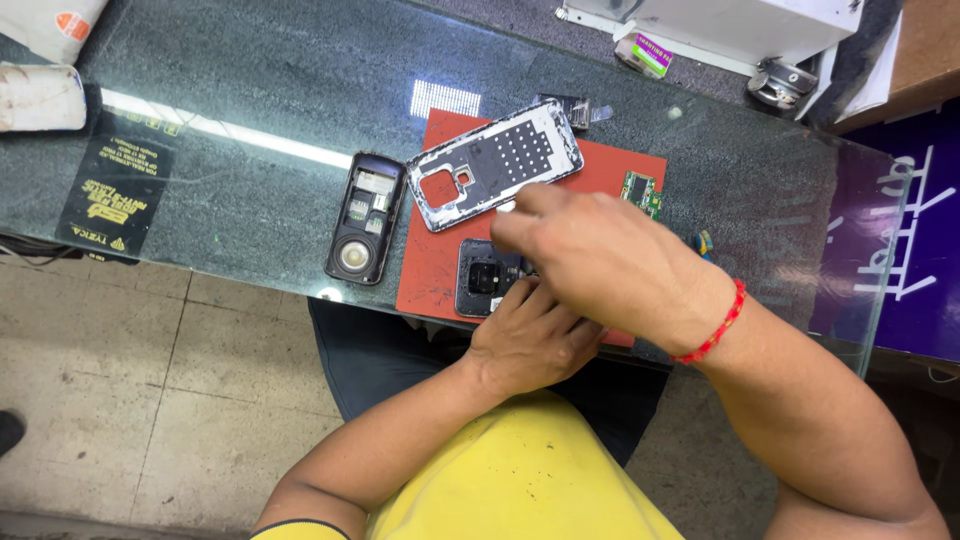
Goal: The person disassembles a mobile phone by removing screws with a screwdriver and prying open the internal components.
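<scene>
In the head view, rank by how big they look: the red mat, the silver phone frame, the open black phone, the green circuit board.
1. red mat
2. silver phone frame
3. open black phone
4. green circuit board, partly hidden by the right hand

I've got just one view, the head camera, looking steeply down from above the person's chest, close over the glass-topped desk. It faces forward toward 12 o'clock, with the desk's far edge up top and the tiled floor at 7 o'clock. No second view shares the scene.
</scene>
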